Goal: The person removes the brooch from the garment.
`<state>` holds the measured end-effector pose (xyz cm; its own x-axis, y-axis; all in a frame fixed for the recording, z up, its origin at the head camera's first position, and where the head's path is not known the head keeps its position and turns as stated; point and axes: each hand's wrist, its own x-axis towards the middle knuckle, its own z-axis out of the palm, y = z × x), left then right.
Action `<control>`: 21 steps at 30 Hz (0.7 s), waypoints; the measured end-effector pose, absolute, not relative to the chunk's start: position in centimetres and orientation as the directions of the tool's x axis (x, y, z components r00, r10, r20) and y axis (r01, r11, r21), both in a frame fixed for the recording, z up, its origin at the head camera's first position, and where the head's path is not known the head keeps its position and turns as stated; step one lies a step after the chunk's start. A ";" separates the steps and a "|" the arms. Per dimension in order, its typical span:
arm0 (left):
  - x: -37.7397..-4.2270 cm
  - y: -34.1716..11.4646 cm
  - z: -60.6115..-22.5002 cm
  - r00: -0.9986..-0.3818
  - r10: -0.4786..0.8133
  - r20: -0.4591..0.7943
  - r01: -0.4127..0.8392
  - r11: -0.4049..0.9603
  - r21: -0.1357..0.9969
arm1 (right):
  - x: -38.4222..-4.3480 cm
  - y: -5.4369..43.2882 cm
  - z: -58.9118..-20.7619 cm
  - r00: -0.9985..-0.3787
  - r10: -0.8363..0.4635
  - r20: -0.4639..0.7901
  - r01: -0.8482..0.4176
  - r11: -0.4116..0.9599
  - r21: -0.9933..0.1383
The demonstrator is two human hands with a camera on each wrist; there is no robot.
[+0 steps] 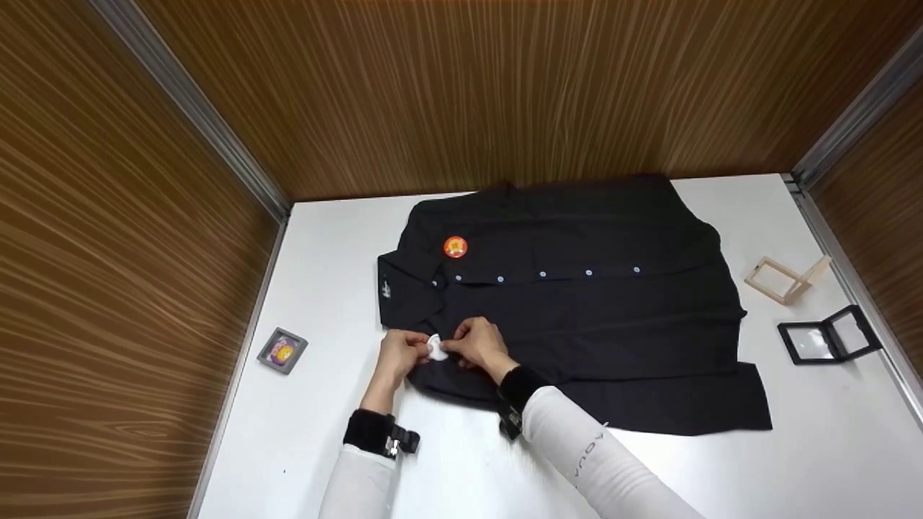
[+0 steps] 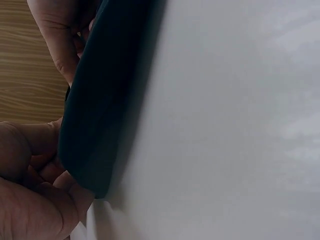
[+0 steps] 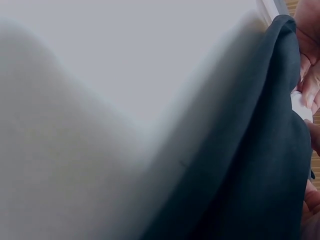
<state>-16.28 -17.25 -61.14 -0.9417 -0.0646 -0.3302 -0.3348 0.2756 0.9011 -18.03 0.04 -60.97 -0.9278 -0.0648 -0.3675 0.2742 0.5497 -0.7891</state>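
Observation:
A dark button-up shirt [image 1: 606, 317] lies spread on the white table, its collar toward the left. Near the shoulder below the collar, my left hand [image 1: 398, 355] pinches one side of a small white rounded piece [image 1: 437, 348], its exact kind unclear. My right hand [image 1: 479, 343] pinches the other side, its fingers close on the shirt cloth. In the left wrist view the shirt's dark fabric [image 2: 97, 105] is lifted at the fingers and hides part of the grip. The right wrist view shows the white piece [image 3: 301, 106] only partly, behind the cloth.
An orange-red round badge [image 1: 455, 247] sits on the shirt's far chest. A small grey frame [image 1: 282, 351] with a colourful round badge lies at left. At right stand a wooden frame [image 1: 773, 281] and a black folding frame [image 1: 809, 342]. Wood-patterned panels [image 1: 505, 94] wall the table.

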 end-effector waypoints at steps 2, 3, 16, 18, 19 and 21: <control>-16.2 -17.2 -61.1 -0.942 -0.062 -0.328 -0.333 0.271 0.903 | -18.0 0.2 -61.0 -0.928 -0.079 -0.364 0.268 0.535 -0.801; -16.2 -17.2 -61.1 -0.942 -0.060 -0.329 -0.333 0.272 0.903 | -18.0 0.2 -61.1 -0.928 -0.088 -0.363 0.265 0.529 -0.806; -16.0 -17.1 -61.3 -0.948 -0.070 -0.311 -0.317 0.294 0.902 | -17.7 0.6 -61.4 -0.936 -0.130 -0.327 0.224 0.496 -0.839; -16.0 -17.1 -61.1 -0.950 -0.076 -0.303 -0.311 0.304 0.900 | -17.6 0.7 -61.3 -0.936 -0.141 -0.323 0.217 0.492 -0.843; -16.0 -17.1 -61.1 -0.951 -0.080 -0.300 -0.310 0.310 0.899 | -17.6 0.7 -61.3 -0.935 -0.147 -0.324 0.216 0.489 -0.845; -15.9 -17.0 -60.9 -0.953 -0.084 -0.291 -0.302 0.323 0.897 | -17.6 0.8 -61.3 -0.931 -0.158 -0.328 0.217 0.482 -0.849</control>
